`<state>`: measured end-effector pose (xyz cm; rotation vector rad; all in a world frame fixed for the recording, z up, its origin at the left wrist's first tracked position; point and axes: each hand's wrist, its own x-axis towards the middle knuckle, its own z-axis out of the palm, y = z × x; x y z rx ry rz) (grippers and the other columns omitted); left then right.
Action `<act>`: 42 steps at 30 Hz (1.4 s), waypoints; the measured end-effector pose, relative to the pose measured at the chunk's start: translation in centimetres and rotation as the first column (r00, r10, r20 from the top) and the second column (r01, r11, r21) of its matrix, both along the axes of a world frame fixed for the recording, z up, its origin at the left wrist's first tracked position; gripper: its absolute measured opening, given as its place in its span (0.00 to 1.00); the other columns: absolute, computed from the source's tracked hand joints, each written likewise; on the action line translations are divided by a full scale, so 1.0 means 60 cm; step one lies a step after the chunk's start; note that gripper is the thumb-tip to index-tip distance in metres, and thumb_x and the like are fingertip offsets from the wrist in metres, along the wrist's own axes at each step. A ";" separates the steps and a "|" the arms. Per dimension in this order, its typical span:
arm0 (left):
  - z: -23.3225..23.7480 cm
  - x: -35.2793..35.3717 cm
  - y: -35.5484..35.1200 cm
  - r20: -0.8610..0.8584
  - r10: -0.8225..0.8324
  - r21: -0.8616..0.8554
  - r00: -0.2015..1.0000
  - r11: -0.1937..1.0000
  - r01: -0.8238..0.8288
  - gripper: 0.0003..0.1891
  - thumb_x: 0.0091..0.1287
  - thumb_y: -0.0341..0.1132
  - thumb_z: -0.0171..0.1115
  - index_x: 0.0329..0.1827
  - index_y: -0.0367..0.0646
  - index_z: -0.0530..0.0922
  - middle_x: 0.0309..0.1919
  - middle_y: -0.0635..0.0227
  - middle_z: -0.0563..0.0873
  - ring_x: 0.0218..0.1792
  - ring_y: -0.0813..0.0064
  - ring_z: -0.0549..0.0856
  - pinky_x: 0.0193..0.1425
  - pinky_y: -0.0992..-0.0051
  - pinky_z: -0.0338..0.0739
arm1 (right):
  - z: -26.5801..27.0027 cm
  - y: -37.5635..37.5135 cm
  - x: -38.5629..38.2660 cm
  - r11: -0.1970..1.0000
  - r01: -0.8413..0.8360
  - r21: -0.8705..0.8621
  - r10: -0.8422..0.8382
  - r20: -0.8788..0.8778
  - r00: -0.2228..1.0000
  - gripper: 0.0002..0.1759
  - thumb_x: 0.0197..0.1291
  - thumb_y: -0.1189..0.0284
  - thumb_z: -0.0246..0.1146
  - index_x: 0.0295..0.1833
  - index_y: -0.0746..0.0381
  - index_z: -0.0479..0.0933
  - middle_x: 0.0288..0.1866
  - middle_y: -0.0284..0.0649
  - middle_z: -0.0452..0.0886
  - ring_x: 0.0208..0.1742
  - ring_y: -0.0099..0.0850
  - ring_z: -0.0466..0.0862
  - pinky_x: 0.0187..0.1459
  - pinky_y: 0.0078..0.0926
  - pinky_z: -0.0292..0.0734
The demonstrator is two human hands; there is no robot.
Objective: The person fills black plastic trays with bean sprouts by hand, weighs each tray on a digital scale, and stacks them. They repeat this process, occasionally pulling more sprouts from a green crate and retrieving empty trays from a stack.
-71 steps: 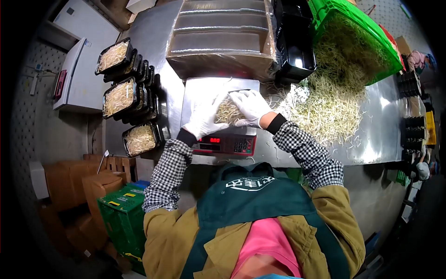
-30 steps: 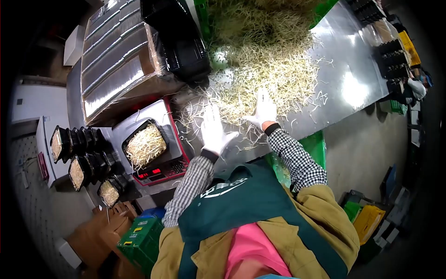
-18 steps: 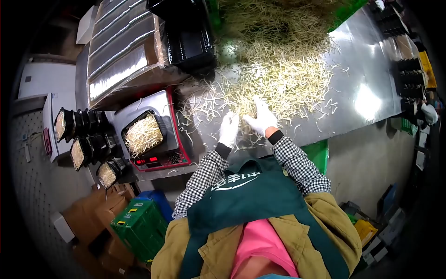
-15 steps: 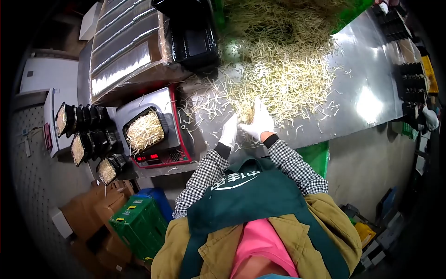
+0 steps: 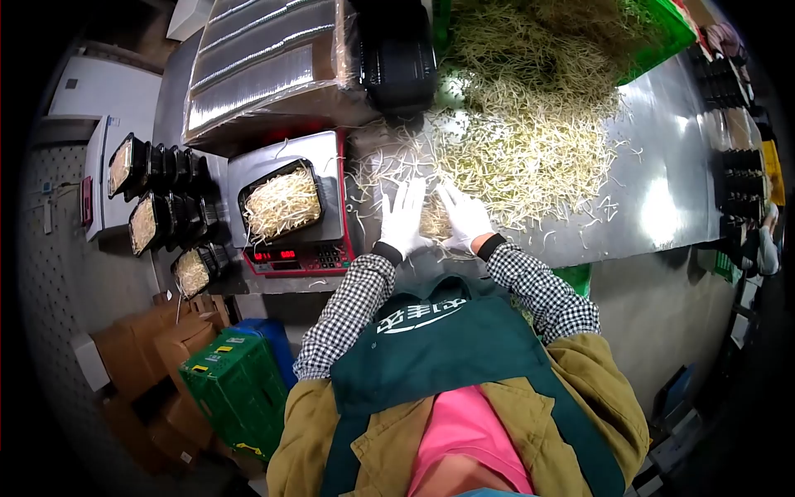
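My left hand (image 5: pixel 403 219), in a white glove, lies with its fingers stretched out at the near edge of the scattered bean sprouts. My right hand (image 5: pixel 465 215), also gloved, has its fingers extended toward the upper left. Between the two palms is a small clump of sprouts (image 5: pixel 435 220); neither hand is closed around it. The large pile of bean sprouts (image 5: pixel 526 166) spreads just beyond my right hand. To the left, a black tray (image 5: pixel 318 217) heaped with sprouts sits tilted on a red-framed scale (image 5: pixel 331 257) whose display is lit.
Several filled black trays (image 5: pixel 157 228) stand on edge at the left. Wrapped packs (image 5: pixel 257 74) and stacked black trays (image 5: pixel 399 66) are at the back. A green crate (image 5: pixel 675 37) lies behind the pile. Below the metal table (image 5: pixel 654 178) are a green box (image 5: pixel 236 389) and cartons.
My left hand has turned its fingers forward and spread flat; my right hand's fingers now point to the left. The clump rests lower between them. The camera view has shifted slightly.
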<state>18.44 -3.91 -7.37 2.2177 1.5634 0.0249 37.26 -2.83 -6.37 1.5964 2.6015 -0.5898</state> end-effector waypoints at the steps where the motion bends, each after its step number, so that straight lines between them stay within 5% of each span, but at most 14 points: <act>1: -0.012 -0.003 -0.004 -0.042 -0.021 0.036 0.999 0.999 0.022 0.62 0.47 0.51 0.79 0.81 0.44 0.49 0.77 0.59 0.62 0.78 0.58 0.59 0.77 0.48 0.56 | -0.006 -0.001 0.001 1.000 -0.018 0.000 0.018 0.051 0.999 0.69 0.33 0.56 0.82 0.80 0.58 0.49 0.69 0.47 0.70 0.64 0.40 0.76 0.58 0.42 0.73; 6: -0.080 -0.037 -0.024 0.064 0.065 0.017 0.996 0.998 -0.066 0.33 0.56 0.40 0.71 0.68 0.52 0.72 0.49 0.62 0.82 0.50 0.60 0.81 0.54 0.59 0.76 | -0.050 0.014 0.009 0.971 -0.048 0.232 0.067 -0.077 0.995 0.13 0.55 0.70 0.61 0.48 0.54 0.80 0.33 0.39 0.81 0.37 0.40 0.83 0.41 0.41 0.75; 9: -0.079 -0.050 -0.035 0.218 0.280 0.028 0.935 0.956 -0.293 0.18 0.63 0.42 0.67 0.56 0.52 0.82 0.40 0.61 0.84 0.41 0.59 0.84 0.46 0.64 0.80 | -0.027 0.024 0.033 0.991 0.074 0.108 -0.064 -0.097 0.993 0.11 0.53 0.68 0.63 0.43 0.53 0.82 0.34 0.41 0.82 0.35 0.42 0.84 0.38 0.43 0.78; 13: -0.034 -0.028 -0.037 0.394 0.549 -0.452 0.737 0.814 -0.365 0.22 0.68 0.47 0.63 0.60 0.45 0.82 0.52 0.60 0.86 0.49 0.67 0.86 0.48 0.68 0.81 | 0.027 0.028 0.011 0.893 0.307 -0.331 -0.341 -0.049 0.939 0.25 0.54 0.53 0.68 0.55 0.54 0.81 0.49 0.51 0.84 0.51 0.46 0.84 0.53 0.41 0.80; 15: -0.065 0.006 -0.059 0.433 0.893 -0.887 0.123 0.446 -0.117 0.23 0.73 0.51 0.59 0.64 0.46 0.78 0.51 0.68 0.86 0.50 0.69 0.84 0.51 0.67 0.79 | -0.022 0.010 0.000 0.925 0.276 -0.260 -0.317 -0.129 0.940 0.59 0.47 0.44 0.72 0.77 0.68 0.56 0.65 0.58 0.75 0.66 0.47 0.77 0.66 0.37 0.72; 16: -0.069 0.005 -0.047 0.238 0.961 -0.971 0.145 0.239 0.009 0.24 0.75 0.52 0.55 0.67 0.49 0.74 0.52 0.73 0.84 0.52 0.71 0.82 0.56 0.64 0.77 | 0.000 0.006 -0.018 0.900 0.335 -0.277 -0.359 -0.039 0.932 0.62 0.46 0.44 0.73 0.78 0.69 0.53 0.66 0.59 0.74 0.66 0.47 0.76 0.66 0.36 0.72; 21: 0.021 -0.010 -0.088 0.258 0.962 -0.945 0.085 0.270 -0.185 0.26 0.75 0.50 0.57 0.71 0.45 0.71 0.62 0.61 0.81 0.68 0.62 0.74 0.69 0.61 0.70 | -0.020 -0.021 -0.091 0.906 0.423 -0.014 -0.415 0.171 0.894 0.62 0.46 0.45 0.73 0.77 0.70 0.52 0.61 0.51 0.76 0.59 0.40 0.81 0.57 0.40 0.76; 23: -0.038 -0.057 -0.127 0.499 0.537 -0.485 0.680 0.824 -0.294 0.25 0.74 0.45 0.59 0.69 0.43 0.74 0.66 0.56 0.78 0.72 0.60 0.70 0.73 0.64 0.66 | -0.081 -0.018 -0.083 0.909 0.417 0.023 -0.418 0.054 0.907 0.36 0.54 0.55 0.68 0.67 0.57 0.69 0.46 0.44 0.83 0.47 0.42 0.85 0.43 0.44 0.80; 24: 0.014 -0.075 -0.139 0.542 0.491 -0.413 0.682 0.862 -0.292 0.22 0.73 0.44 0.58 0.65 0.41 0.78 0.67 0.53 0.77 0.72 0.60 0.70 0.75 0.66 0.63 | -0.068 -0.004 -0.079 0.912 0.407 -0.061 -0.401 0.082 0.912 0.23 0.57 0.58 0.64 0.57 0.53 0.77 0.45 0.45 0.84 0.46 0.45 0.85 0.41 0.46 0.81; 26: 0.068 -0.113 -0.161 0.654 0.479 -0.300 0.586 0.875 -0.380 0.18 0.71 0.41 0.62 0.57 0.39 0.82 0.62 0.53 0.81 0.65 0.56 0.77 0.69 0.64 0.71 | -0.034 0.001 -0.060 0.912 0.410 0.022 -0.404 -0.130 0.905 0.15 0.57 0.58 0.64 0.46 0.52 0.83 0.45 0.44 0.85 0.46 0.47 0.85 0.47 0.42 0.81; 32: 0.193 -0.277 -0.180 0.845 0.516 -0.245 0.140 0.608 -0.755 0.10 0.73 0.28 0.54 0.37 0.35 0.83 0.31 0.63 0.88 0.26 0.76 0.85 0.36 0.76 0.81 | 0.039 0.092 0.012 0.861 0.100 -0.499 -0.403 -0.550 0.731 0.22 0.63 0.76 0.67 0.63 0.66 0.76 0.55 0.36 0.85 0.52 0.23 0.83 0.56 0.23 0.78; 33: 0.187 -0.337 -0.155 0.769 0.263 0.343 0.582 0.600 -0.723 0.11 0.73 0.27 0.51 0.39 0.34 0.83 0.30 0.62 0.88 0.32 0.72 0.87 0.41 0.73 0.81 | 0.083 0.107 0.000 0.878 0.043 -0.476 -0.345 -0.568 0.747 0.22 0.63 0.75 0.67 0.63 0.66 0.76 0.55 0.36 0.85 0.52 0.22 0.83 0.57 0.22 0.78; 35: 0.164 -0.414 -0.107 0.794 0.295 0.383 0.531 0.435 -0.815 0.12 0.78 0.32 0.49 0.50 0.35 0.81 0.40 0.60 0.88 0.41 0.69 0.87 0.49 0.70 0.81 | 0.173 0.125 -0.057 0.871 -0.064 -0.487 -0.310 -0.645 0.699 0.23 0.62 0.75 0.67 0.62 0.66 0.76 0.54 0.36 0.84 0.52 0.22 0.82 0.56 0.22 0.77; 42: 0.043 -0.485 0.021 0.928 0.364 -0.228 0.074 0.716 -0.660 0.35 0.81 0.57 0.32 0.72 0.34 0.67 0.67 0.56 0.76 0.69 0.65 0.73 0.76 0.70 0.62 | 0.289 0.171 -0.362 0.888 -0.456 0.058 0.424 -0.486 0.764 0.25 0.55 0.66 0.69 0.59 0.58 0.78 0.53 0.43 0.83 0.51 0.40 0.84 0.54 0.32 0.80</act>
